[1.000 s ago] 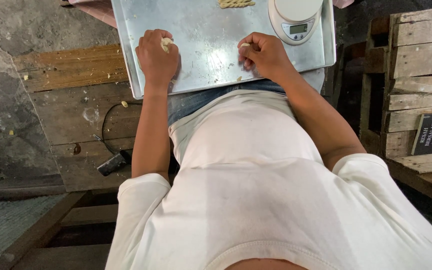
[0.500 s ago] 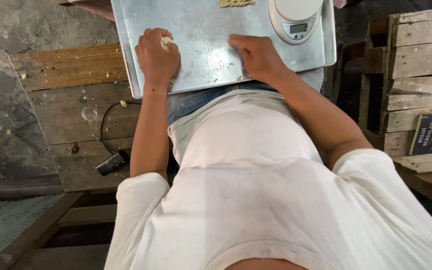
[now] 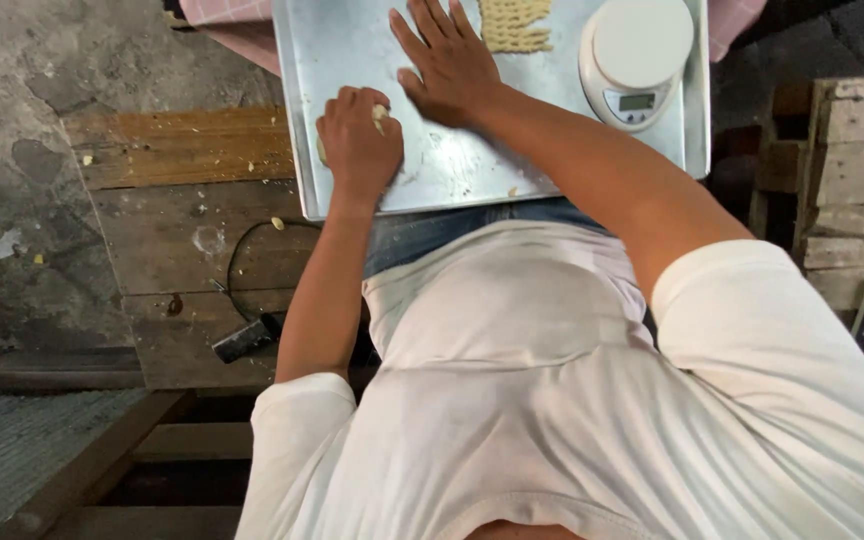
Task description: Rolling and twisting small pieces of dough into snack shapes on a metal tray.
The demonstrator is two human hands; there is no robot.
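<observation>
My left hand (image 3: 357, 145) is a closed grip around a lump of dough (image 3: 380, 116) near the tray's (image 3: 352, 50) left edge, keeping it ready. My right hand (image 3: 449, 62), fingers spread flat, presses mid-tray beside the shaped dough strips (image 3: 514, 24) at its far edge.

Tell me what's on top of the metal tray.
On the tray: a white scale, shaped dough strips, both hands. Left hand grips dough, mostly covered.
</observation>
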